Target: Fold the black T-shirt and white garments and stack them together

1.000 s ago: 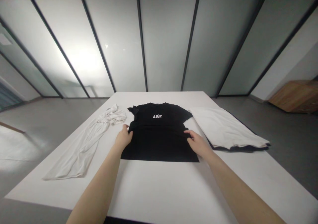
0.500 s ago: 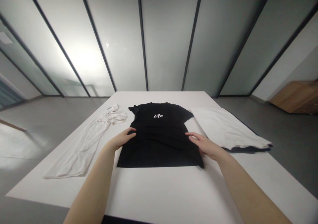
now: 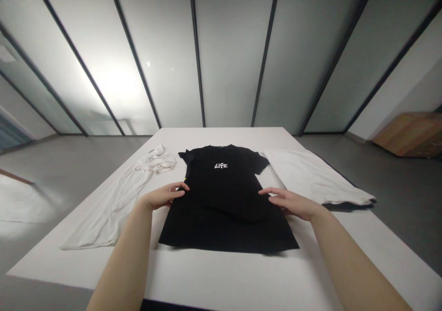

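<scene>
Black, the T-shirt [image 3: 221, 193] is being spread longer on the desk [image 3: 214, 279], its hem [image 3: 228, 247] nearer than a second ago, its sides being flanked by the left hand [image 3: 164, 195] and right hand [image 3: 293, 203], either grip's hold on cloth being impossible to tell.

Yellow speck [image 3: 185, 179] beside shirt [image 3: 224, 196]; unidentifiable

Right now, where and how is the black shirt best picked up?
Probably pinch the black shirt by both corners of its hem, coming from the near side: it lies spread out, collar at the far end, and that wide edge faces you.
</scene>
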Demonstrator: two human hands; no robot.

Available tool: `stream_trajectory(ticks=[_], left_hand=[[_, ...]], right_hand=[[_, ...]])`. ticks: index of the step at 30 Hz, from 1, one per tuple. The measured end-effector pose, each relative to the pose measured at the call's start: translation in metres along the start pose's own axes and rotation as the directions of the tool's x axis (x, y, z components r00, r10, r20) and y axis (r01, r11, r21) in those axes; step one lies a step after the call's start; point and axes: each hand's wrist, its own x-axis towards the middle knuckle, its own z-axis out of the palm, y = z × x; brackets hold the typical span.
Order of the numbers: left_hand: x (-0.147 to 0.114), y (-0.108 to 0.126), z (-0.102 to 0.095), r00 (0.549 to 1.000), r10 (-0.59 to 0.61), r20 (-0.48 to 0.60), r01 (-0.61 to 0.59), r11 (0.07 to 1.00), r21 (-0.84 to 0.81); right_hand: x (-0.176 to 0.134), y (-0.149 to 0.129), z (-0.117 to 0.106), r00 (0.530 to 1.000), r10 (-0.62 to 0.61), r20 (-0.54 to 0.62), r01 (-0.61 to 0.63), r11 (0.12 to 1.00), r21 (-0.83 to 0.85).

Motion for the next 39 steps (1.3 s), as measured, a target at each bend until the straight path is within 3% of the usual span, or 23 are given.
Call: stream_trajectory(ticks=[4, 7, 9, 13, 17, 21, 26, 31, 34, 39], left_hand=[[0.01, -0.006, 0.004, 0.986, -0.165, 0.011, 0.165, 0.986, 0.014], [0.01, -0.009, 0.004, 0.983, -0.183, -0.015, 0.183, 0.983, 0.01], [0.007, -0.01, 0.003, 0.993, -0.113, -0.044, 0.113, 0.993, 0.01], [0.004, -0.005, 0.005, 0.995, 0.082, -0.063, -0.079, 0.996, 0.048], [0.01, 0.005, 0.013, 0.985, 0.139, -0.106, -0.137, 0.99, 0.031], [0.014, 0.011, 0.021, 0.982, 0.104, -0.159, -0.099, 0.994, 0.039], [0.011, 0.008, 0.025, 0.992, -0.002, 0.13, -0.002, 0.999, 0.032], [0.016, -0.001, 0.02, 0.893, -0.098, 0.439, 0.085, 0.995, 0.05], [0.013, -0.006, 0.013, 0.875, 0.047, 0.482, 0.007, 0.994, -0.109], [-0.009, -0.015, 0.001, 0.883, 0.347, 0.317, -0.175, 0.869, -0.464]], right_hand=[[0.003, 0.006, 0.002, 0.984, 0.153, 0.091, -0.14, 0.982, -0.13], [0.003, 0.009, 0.002, 0.994, 0.076, 0.075, -0.055, 0.967, -0.248], [0.002, 0.008, 0.001, 0.996, 0.004, 0.09, 0.02, 0.963, -0.27], [0.002, 0.002, 0.003, 0.987, -0.064, 0.144, 0.072, 0.996, -0.05], [0.008, 0.002, 0.009, 0.999, -0.035, 0.002, 0.034, 0.975, 0.22], [0.007, 0.0, 0.01, 0.999, -0.029, 0.02, 0.027, 0.996, 0.088], [0.001, -0.006, 0.01, 0.979, -0.011, 0.202, 0.048, 0.983, -0.179], [0.01, 0.013, 0.014, 0.91, 0.118, 0.398, -0.074, 0.989, -0.126], [0.012, 0.021, 0.011, 0.869, 0.131, 0.477, -0.158, 0.987, 0.019], [-0.004, 0.024, -0.003, 0.934, -0.099, 0.344, -0.037, 0.929, 0.369]])
